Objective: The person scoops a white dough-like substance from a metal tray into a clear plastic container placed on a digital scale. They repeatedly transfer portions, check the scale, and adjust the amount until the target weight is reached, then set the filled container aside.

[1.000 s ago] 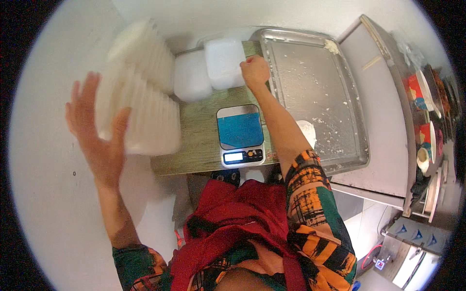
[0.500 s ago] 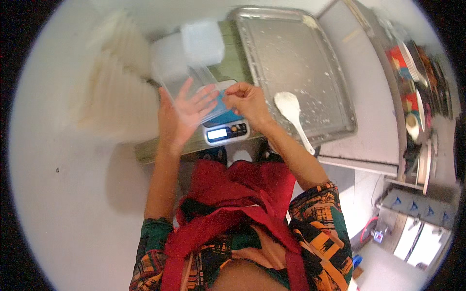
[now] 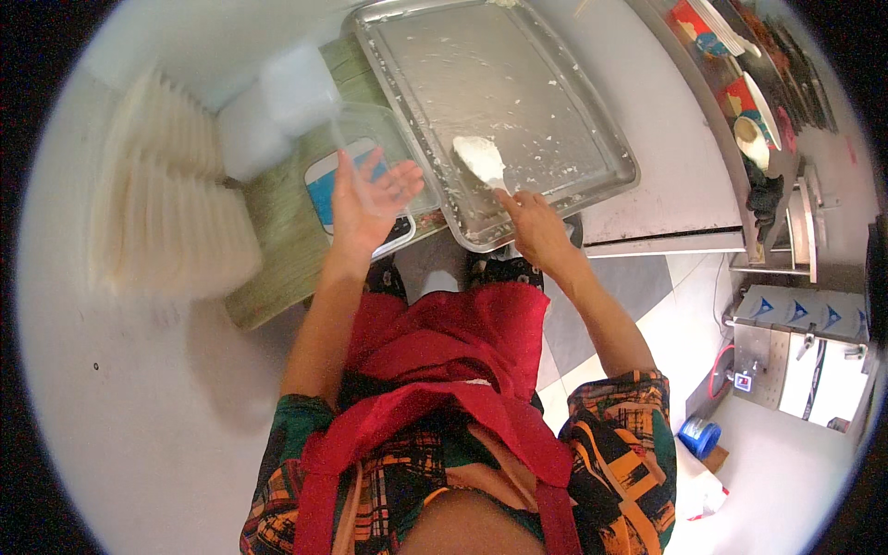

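Nearest, the right hand (image 3: 535, 227) is clenched on the handle of a white spatula (image 3: 483, 159), whose blade lies inside the metal tray (image 3: 592, 162), at the tray's near-left part. Left of the tray, the left hand (image 3: 368, 196) is spread flat, its grip released, fingers resting against a clear plastic container (image 3: 379, 139) standing on the blue scale (image 3: 326, 190). Beyond the scale stand white tubs (image 3: 296, 88); further left of the tray, on the bench (image 3: 277, 231), lies a stack of white lids (image 3: 166, 199), blurred.
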### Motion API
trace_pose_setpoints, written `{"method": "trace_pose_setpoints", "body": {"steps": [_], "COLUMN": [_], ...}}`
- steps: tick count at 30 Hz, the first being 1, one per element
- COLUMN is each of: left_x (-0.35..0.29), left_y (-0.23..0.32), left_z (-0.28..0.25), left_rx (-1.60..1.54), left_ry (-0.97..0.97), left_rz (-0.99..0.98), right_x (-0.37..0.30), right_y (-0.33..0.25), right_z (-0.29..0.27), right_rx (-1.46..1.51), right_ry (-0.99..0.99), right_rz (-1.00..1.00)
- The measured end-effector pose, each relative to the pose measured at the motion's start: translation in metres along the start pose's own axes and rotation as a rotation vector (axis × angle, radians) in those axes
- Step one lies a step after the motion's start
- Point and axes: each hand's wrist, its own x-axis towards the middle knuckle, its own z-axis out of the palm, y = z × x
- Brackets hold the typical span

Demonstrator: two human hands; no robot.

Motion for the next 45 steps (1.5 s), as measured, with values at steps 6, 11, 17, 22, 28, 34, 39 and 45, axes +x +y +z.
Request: {"method": "trace_pose_setpoints", "body": {"steps": [6,11,17,22,28,34,39,45], "left_x": [0.011,0.016,0.016,0.015,0.014,0.017,0.022,0.028], "left_y": [-0.011,-0.016,-0.014,-0.009,-0.008,-0.019,-0.023,-0.022], "left_z": [-0.007,-0.009,-0.01,-0.011,-0.007,0.012,0.029,0.032], "left_rx": [0.03,0.082,0.109,0.099,0.084,0.128,0.01,0.121], "left_ry": [0.031,-0.002,0.014,0.015,0.004,0.022,-0.056,-0.022], "left_rz": [-0.021,-0.009,0.025,0.033,0.045,0.037,0.099,0.135], "right_x": [-0.001,-0.001,0.019,0.022,0.005,-0.022,-0.035,-0.047], "right_y": [-0.002,-0.027,-0.059,-0.053,-0.031,-0.041,-0.053,-0.057], "right_z": [-0.008,0.012,0.021,0.018,0.008,-0.014,-0.016,-0.02], "right_rx": [-0.119,0.052,0.289,0.441,0.969,0.393,0.335,0.413], "right_ry": [-0.003,0.171,0.093,0.044,0.261,0.505,0.357,0.239], "right_rz": [0.005,0.08,0.209,0.209,0.282,-0.004,0.027,-0.039]}}
